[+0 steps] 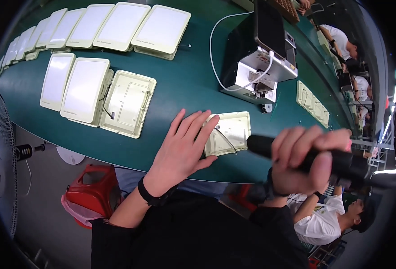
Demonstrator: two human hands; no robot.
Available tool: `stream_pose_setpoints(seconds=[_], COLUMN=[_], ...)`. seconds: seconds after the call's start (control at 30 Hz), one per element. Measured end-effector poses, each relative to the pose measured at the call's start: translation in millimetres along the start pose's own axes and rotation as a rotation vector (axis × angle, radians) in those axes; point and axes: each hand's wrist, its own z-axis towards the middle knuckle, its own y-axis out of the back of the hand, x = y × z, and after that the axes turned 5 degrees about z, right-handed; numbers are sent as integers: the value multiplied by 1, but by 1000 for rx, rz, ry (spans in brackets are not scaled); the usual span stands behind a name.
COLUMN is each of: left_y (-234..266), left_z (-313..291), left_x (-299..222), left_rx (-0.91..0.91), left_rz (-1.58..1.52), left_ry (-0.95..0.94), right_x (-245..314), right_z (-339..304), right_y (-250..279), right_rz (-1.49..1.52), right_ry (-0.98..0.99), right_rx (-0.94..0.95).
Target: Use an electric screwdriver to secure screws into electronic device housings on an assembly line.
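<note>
My left hand (pixel 182 148) lies flat with its fingers stretched out, at the left edge of a cream plastic housing (pixel 240 121). That housing rests open side up on the green table, and a dark cable runs across its inside. My right hand (pixel 301 157) is wrapped round a black electric screwdriver (pixel 260 145), held up to the right of the housing. Its narrow end points left, and its bit cannot be made out. Left of my left hand, another open cream housing (pixel 128 105) leans against a panel with a white face (pixel 85 89); a dark cable shows between them.
A black and silver machine (pixel 256 67) with a white cable stands at the far side of the table. White-faced panels (pixel 121 27) line the back left. More cream parts (pixel 312 103) lie at the right. A fan (pixel 0 161) and red stool (pixel 92 193) are left; a co-worker (pixel 323 219) sits right.
</note>
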Motion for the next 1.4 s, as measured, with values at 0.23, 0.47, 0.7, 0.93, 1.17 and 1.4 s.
stream_pose_setpoints(seconds=[0.23, 0.47, 0.7, 0.93, 1.17, 1.4], left_y=[-3, -3, -4, -3, 26, 11], left_z=[0, -1, 2, -7, -60, -113], left_x=[0, 0, 0, -2, -19, -29], left_rx=[7, 6, 25, -9, 52, 52], left_rz=[1, 16, 15, 38, 128, 506], left_ry=[-9, -3, 3, -4, 39, -134], right_x=[19, 7, -9, -13, 23, 14], right_z=[-37, -48, -53, -66, -69, -77], right_y=[-6, -1, -4, -1, 28, 52], right_rz=[-36, -18, -108, -47, 303, 94], right_ry=[-283, -246, -125, -57, 29, 55], right_rx=[100, 47, 49, 89, -16, -152])
